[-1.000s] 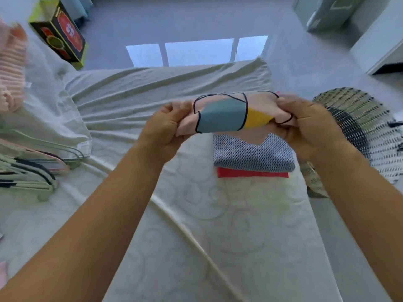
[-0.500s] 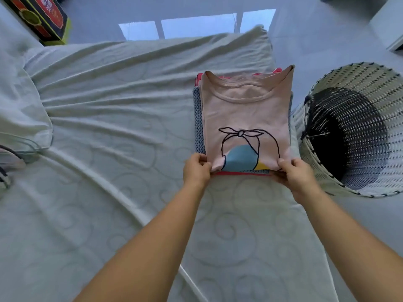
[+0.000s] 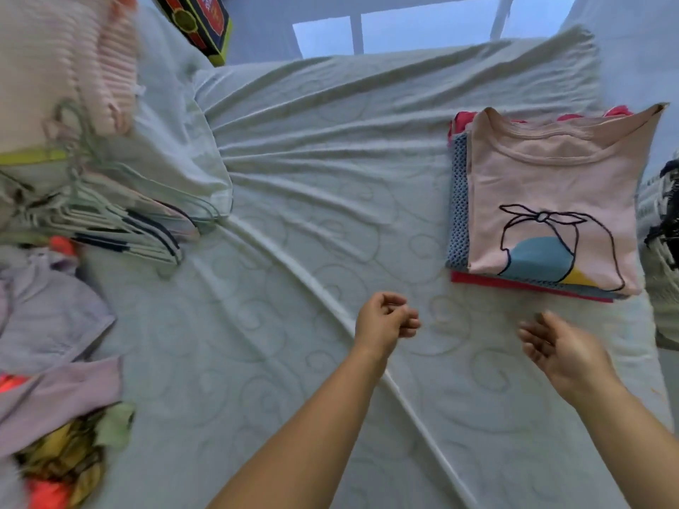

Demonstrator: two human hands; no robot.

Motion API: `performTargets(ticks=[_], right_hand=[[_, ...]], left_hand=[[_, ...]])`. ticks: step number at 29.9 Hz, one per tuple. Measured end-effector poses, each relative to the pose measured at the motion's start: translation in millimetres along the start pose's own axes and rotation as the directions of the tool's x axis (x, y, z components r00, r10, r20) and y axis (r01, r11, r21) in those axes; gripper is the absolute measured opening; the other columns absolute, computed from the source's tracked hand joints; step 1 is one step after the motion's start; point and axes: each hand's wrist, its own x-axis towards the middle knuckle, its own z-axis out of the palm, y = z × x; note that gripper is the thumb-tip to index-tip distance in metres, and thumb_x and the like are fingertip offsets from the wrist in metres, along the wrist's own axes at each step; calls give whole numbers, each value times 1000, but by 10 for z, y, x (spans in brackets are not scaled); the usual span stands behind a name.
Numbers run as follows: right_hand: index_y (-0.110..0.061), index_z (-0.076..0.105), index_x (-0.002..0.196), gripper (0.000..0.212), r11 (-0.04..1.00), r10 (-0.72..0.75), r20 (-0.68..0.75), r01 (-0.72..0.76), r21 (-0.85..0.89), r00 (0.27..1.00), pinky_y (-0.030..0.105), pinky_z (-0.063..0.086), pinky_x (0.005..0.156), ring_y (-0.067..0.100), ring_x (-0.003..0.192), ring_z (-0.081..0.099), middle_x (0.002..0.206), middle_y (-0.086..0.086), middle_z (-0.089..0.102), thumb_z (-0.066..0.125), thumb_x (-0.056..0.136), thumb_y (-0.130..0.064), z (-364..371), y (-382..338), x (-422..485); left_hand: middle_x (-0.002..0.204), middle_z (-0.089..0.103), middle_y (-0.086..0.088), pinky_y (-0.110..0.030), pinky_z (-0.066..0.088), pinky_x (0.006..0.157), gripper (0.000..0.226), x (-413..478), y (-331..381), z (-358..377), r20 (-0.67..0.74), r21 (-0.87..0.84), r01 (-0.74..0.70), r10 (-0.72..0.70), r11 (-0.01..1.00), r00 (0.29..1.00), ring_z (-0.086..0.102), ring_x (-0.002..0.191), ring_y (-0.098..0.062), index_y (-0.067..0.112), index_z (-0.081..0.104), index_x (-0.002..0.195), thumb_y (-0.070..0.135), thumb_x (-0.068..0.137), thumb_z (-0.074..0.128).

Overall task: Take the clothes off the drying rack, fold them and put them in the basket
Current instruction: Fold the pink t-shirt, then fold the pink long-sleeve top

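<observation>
You've got a wrinkled pale sheet with swirl stitching across the bed. A bundle of hangers lies at its left edge. A dark red-and-yellow box sits past the far-left corner.

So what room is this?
Probably a bedroom. There's a bed with a rumpled sheet, and on it lie a heap of hangers and a stack of folded clothes.
</observation>
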Motion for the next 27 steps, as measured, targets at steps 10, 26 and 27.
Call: performTargets(ticks=[10, 26, 27], right_hand=[[-7, 54, 80, 22, 921, 205, 299, -81, -380, 932, 26, 47, 52, 2, 42, 61, 71, 12, 63, 41, 98, -12, 1696, 1972, -1175], [11, 56, 108, 29, 869, 200, 257, -50, -492, 945, 9, 45, 40, 2, 44, 58, 61, 4, 62, 49, 95, -14, 3647, 3226, -1881], [10, 56, 109, 31, 881, 214, 284, -60, -469, 935, 11, 47, 43, 8, 53, 62, 69, 8, 63, 50, 94, -17, 3710, 3211, -1951]], left_hand=[[72, 58, -9, -15, 43, 47, 17, -753, -828, -3044, -327, 30, 145, -127, 989, 937, 56, 52, -6, 11, 48, 81, -3, 91, 48], [68, 49, 9, -28, 34, 64, 10, -825, -444, -6304, -162, 836, 49, 161, 546, 974, 50, 72, -14, 17, 51, 73, 27, 75, 50], [66, 47, 12, -26, 35, 65, 9, -852, -396, -6131, -111, 762, -49, 205, 646, 972, 48, 69, -9, 15, 55, 72, 24, 74, 52]])
